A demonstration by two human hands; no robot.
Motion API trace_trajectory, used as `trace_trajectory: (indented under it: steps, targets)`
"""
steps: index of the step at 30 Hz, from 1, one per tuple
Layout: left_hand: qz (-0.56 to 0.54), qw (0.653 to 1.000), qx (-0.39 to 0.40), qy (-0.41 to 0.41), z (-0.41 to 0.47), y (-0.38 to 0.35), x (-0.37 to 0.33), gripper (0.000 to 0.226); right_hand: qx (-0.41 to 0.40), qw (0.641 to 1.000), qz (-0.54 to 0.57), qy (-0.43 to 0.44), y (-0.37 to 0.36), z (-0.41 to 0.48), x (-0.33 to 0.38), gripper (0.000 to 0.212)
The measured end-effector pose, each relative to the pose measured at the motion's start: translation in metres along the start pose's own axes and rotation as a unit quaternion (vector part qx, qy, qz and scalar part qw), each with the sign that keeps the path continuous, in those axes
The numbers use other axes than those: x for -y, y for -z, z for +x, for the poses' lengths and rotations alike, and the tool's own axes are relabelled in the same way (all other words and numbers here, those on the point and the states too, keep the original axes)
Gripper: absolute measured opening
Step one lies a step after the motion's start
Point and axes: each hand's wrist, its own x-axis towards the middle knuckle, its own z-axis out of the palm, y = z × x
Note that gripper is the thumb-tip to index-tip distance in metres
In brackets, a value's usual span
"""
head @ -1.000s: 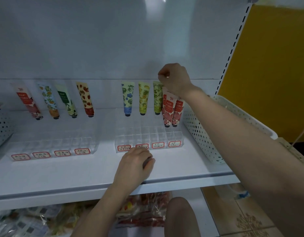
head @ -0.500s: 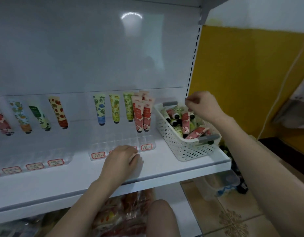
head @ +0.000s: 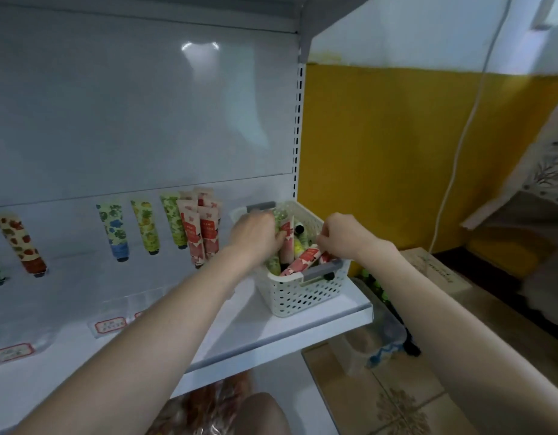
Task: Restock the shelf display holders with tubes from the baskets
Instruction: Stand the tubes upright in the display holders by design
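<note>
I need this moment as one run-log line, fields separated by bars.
stage: picking tubes | left hand: in white basket, grip unclear | right hand: over basket, fingers curled, grip unclear

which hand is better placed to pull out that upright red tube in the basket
Probably the left hand: its fingers touch the upright red tube in the white basket. The right hand sits over the lying tubes.

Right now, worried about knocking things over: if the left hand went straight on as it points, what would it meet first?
Probably the standing pink tube in the white basket; the left hand reaches in toward it, contact blurred.
</note>
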Motion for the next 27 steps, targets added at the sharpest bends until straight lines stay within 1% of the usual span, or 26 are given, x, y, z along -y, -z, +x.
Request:
trace_trajectory:
  steps: [1,3,5,6,8,10,13,14,17,19,22,25,27]
  targets:
    - [0.014,1.0,0.013,0.013,0.011,-0.006,0.0,0.034,0.004,1.0,-0.005,-0.002,-0.001,0.004,0.0,0.025]
    - [0.024,0.997,0.038,0.065,0.03,-0.015,0.0,0.048,0.008,1.0,-0.01,-0.004,-0.004,0.011,-0.001,0.032]
    - [0.017,0.989,0.067,0.127,0.046,-0.023,-0.001,0.054,0.016,1.0,-0.005,-0.006,-0.006,0.018,-0.002,0.034]
    - [0.013,0.984,0.09,0.153,0.052,-0.026,-0.003,0.051,0.019,1.0,0.0,-0.006,-0.007,0.022,-0.003,0.033]
    - [0.008,0.975,0.118,0.186,0.063,-0.03,-0.003,0.036,0.024,1.0,0.007,-0.004,-0.008,0.029,-0.005,0.031]
    - [0.018,0.972,0.131,0.192,0.068,-0.031,-0.002,0.028,0.029,0.999,0.014,-0.001,-0.008,0.034,-0.007,0.032]
    - [0.013,0.971,0.153,0.186,0.076,-0.03,0.003,0.024,0.036,0.999,0.02,0.003,-0.01,0.041,-0.008,0.033]
    - [0.003,0.969,0.163,0.185,0.078,-0.029,0.003,0.028,0.036,0.999,0.019,0.005,-0.01,0.042,-0.008,0.033]
    - [-0.012,0.96,0.212,0.183,0.088,-0.022,0.003,0.056,0.031,0.999,0.012,0.018,-0.01,0.045,-0.005,0.036]
    - [-0.013,0.95,0.247,0.189,0.09,-0.014,-0.001,0.067,0.022,1.0,0.0,0.022,-0.012,0.049,-0.004,0.036]
    - [-0.031,0.941,0.277,0.192,0.09,-0.005,-0.008,0.072,0.01,0.999,-0.029,0.025,-0.014,0.059,0.0,0.036]
    - [-0.051,0.942,0.264,0.2,0.093,-0.009,-0.008,0.07,0.018,0.999,-0.034,0.013,-0.013,0.07,0.007,0.036]
    - [-0.068,0.943,0.251,0.208,0.095,-0.015,-0.005,0.07,0.036,0.999,-0.033,0.001,-0.012,0.075,0.011,0.031]
